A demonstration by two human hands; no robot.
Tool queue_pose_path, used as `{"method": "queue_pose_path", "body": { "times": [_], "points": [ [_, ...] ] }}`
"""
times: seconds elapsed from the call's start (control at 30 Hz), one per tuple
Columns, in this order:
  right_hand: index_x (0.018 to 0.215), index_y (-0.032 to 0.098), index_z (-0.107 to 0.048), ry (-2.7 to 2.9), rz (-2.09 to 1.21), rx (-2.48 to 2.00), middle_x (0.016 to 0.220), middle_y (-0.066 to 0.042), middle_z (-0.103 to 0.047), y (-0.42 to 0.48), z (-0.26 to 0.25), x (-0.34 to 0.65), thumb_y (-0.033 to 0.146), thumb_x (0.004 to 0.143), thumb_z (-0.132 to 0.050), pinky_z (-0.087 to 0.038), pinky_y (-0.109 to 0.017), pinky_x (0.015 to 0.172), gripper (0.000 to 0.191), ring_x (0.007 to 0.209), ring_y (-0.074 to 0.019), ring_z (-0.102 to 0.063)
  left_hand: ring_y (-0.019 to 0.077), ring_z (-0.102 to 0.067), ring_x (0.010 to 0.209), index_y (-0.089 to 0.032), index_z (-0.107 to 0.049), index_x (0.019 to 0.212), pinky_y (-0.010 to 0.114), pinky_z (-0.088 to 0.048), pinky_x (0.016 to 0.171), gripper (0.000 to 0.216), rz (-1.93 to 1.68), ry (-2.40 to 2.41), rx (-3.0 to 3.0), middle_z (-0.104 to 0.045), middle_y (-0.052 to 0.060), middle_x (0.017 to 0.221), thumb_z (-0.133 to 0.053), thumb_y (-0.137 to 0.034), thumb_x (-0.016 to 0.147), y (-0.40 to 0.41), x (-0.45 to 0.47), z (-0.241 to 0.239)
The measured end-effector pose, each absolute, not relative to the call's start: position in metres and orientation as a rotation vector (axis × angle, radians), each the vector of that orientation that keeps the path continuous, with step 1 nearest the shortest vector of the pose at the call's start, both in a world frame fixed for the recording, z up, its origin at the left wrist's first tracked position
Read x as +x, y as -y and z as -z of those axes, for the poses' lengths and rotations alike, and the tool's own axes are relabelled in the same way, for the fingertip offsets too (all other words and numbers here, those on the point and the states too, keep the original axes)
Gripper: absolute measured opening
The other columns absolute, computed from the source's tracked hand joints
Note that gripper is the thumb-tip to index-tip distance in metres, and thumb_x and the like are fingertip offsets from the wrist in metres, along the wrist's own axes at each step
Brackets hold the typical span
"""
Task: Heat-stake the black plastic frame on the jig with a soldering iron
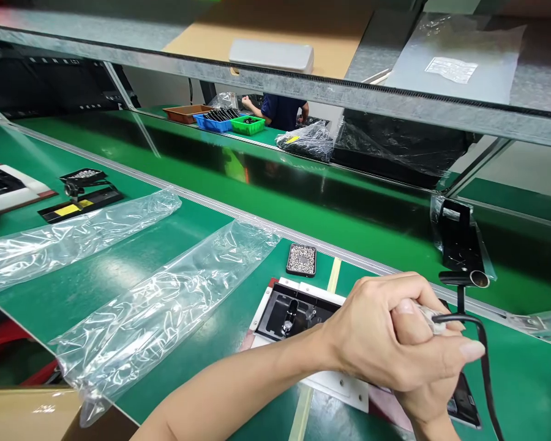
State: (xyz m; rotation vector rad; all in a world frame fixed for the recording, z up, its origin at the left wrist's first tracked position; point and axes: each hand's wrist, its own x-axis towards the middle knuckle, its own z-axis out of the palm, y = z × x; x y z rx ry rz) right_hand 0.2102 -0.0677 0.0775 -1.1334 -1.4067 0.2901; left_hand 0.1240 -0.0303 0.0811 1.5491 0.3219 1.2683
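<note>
My left hand (pixel 376 327) reaches in from the lower left and is wrapped round my right hand (pixel 427 398). Together they grip a corded tool; only its pale end (pixel 434 320) shows, with a black cable hanging down at the right. Its working tip is hidden behind the hands. Beneath them a white fixture plate (pixel 344 389) bears a black casing (pixel 278 315), partly covered by my left wrist and hand. Behind the fixture sits a small black tray (pixel 302 274) full of tiny metal parts, probably screws.
Clear plastic bags (pixel 165 300) lie across the left bench. A black bracket with a tube (pixel 463 278) stands at the right. A metal shelf (pixel 275 82) spans overhead. Another person (pixel 282 113) works beyond, near coloured bins (pixel 248 125). Black parts (pixel 80 199) lie far left.
</note>
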Motion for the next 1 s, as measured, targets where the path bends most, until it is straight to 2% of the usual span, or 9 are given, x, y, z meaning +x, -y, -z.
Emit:
{"method": "queue_pose_path", "body": {
  "times": [0.17, 0.3, 0.43, 0.53, 0.63, 0.87, 1.0],
  "points": [
    [0.053, 0.02, -0.053, 1.392, -0.299, -1.112, 0.047, 0.001, -0.042, 0.068, -0.078, 0.21, 0.046, 0.093, -0.07, -0.03, -0.025, 0.038, 0.051, 0.044, -0.0105, -0.035, 0.0135, -0.06, 0.066, -0.019, -0.053, 0.074, 0.025, -0.047, 0.061, 0.029, -1.211, -0.373, 1.522, -0.069, 0.001, 0.077, -0.08, -0.03, 0.073, 0.03, 0.125, -0.08],
    [0.052, 0.019, -0.047, 1.394, -0.363, -1.095, 0.048, 0.002, -0.04, 0.069, -0.072, 0.213, 0.049, 0.092, -0.071, -0.028, -0.023, 0.037, 0.055, 0.044, -0.0091, -0.036, 0.0141, -0.062, 0.067, -0.019, -0.053, 0.073, 0.025, -0.046, 0.06, 0.027, -1.212, -0.374, 1.483, -0.068, 0.001, 0.075, -0.078, -0.028, 0.071, 0.03, 0.127, -0.08],
    [0.056, 0.019, -0.047, 1.436, -0.428, -1.095, 0.05, 0.002, -0.043, 0.072, -0.07, 0.215, 0.055, 0.097, -0.063, -0.028, -0.023, 0.038, 0.057, 0.044, -0.0081, -0.04, 0.0144, -0.06, 0.065, -0.019, -0.052, 0.07, 0.026, -0.045, 0.059, 0.027, -1.222, -0.355, 1.469, -0.066, 0.001, 0.072, -0.078, -0.029, 0.071, 0.03, 0.129, -0.08],
    [0.054, 0.018, -0.038, 1.452, -0.449, -1.064, 0.048, 0.003, -0.035, 0.071, -0.072, 0.212, 0.064, 0.093, -0.063, -0.023, -0.025, 0.037, 0.066, 0.043, -0.0078, -0.033, 0.0145, -0.059, 0.064, -0.019, -0.051, 0.068, 0.027, -0.045, 0.059, 0.027, -1.225, -0.386, 1.456, -0.067, 0.001, 0.072, -0.076, -0.028, 0.07, 0.033, 0.129, -0.081],
    [0.054, 0.018, -0.031, 1.464, -0.466, -1.036, 0.048, 0.003, -0.029, 0.069, -0.072, 0.211, 0.063, 0.096, -0.059, -0.022, -0.028, 0.037, 0.067, 0.043, -0.0087, -0.026, 0.0139, -0.058, 0.065, -0.019, -0.05, 0.068, 0.027, -0.045, 0.06, 0.027, -1.248, -0.384, 1.442, -0.066, 0.001, 0.073, -0.076, -0.027, 0.071, 0.034, 0.128, -0.08],
    [0.054, 0.02, -0.041, 1.556, -0.425, -1.052, 0.05, 0.001, -0.035, 0.071, -0.066, 0.218, 0.063, 0.097, -0.059, -0.02, -0.033, 0.039, 0.062, 0.045, -0.0113, -0.028, 0.0148, -0.059, 0.066, -0.019, -0.053, 0.07, 0.026, -0.044, 0.061, 0.028, -1.257, -0.375, 1.419, -0.065, -0.001, 0.071, -0.078, -0.029, 0.072, 0.034, 0.127, -0.08],
    [0.053, 0.021, -0.04, 1.479, -0.492, -1.062, 0.049, 0.001, -0.034, 0.07, -0.069, 0.214, 0.062, 0.098, -0.057, -0.021, -0.032, 0.035, 0.064, 0.044, -0.011, -0.03, 0.015, -0.058, 0.066, -0.019, -0.052, 0.068, 0.028, -0.044, 0.061, 0.025, -1.256, -0.389, 1.444, -0.065, 0.0, 0.072, -0.075, -0.029, 0.073, 0.035, 0.125, -0.082]
  ]
}}
